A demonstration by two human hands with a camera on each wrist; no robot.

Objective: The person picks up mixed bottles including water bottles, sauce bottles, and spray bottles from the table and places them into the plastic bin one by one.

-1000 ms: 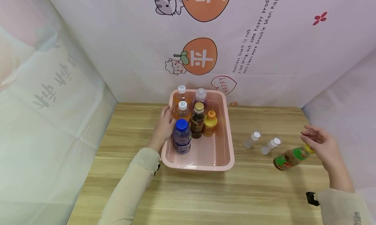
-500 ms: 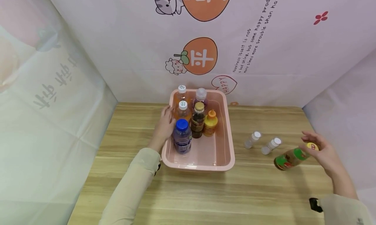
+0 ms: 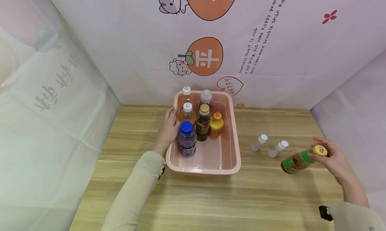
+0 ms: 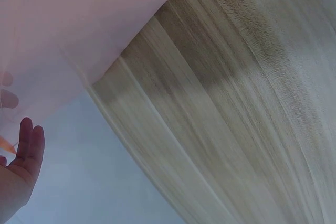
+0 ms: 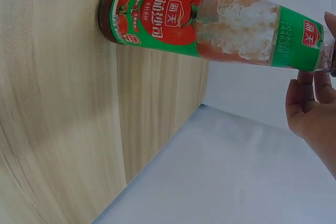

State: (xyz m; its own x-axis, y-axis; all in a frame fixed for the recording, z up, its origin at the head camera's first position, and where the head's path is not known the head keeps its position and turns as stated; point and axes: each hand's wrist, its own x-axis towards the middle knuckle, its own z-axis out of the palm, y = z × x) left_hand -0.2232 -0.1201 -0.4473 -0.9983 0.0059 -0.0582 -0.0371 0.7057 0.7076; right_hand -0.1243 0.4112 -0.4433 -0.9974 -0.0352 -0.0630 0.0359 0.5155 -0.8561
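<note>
My right hand holds a ketchup bottle by its neck, just below the yellow cap. The bottle has green and red labels, and its base is at the wooden table; red sauce clings inside the glass in the right wrist view. My left hand rests at the left rim of a pink plastic bin, its fingers fairly straight. Inside the bin stand a blue-capped bottle, a dark gold-capped bottle, a yellow squeeze bottle, two white-capped orange bottles and a purple bottle.
Two small clear bottles with white caps, the nearer one and the other, stand between the bin and the ketchup bottle. A printed cloth wall rises behind the wooden table, with more cloth on both sides.
My right hand has shifted from over the cap down to the bottle's neck, leaving the yellow cap showing. The bottle has barely moved. My left hand and the bin stay in place.
</note>
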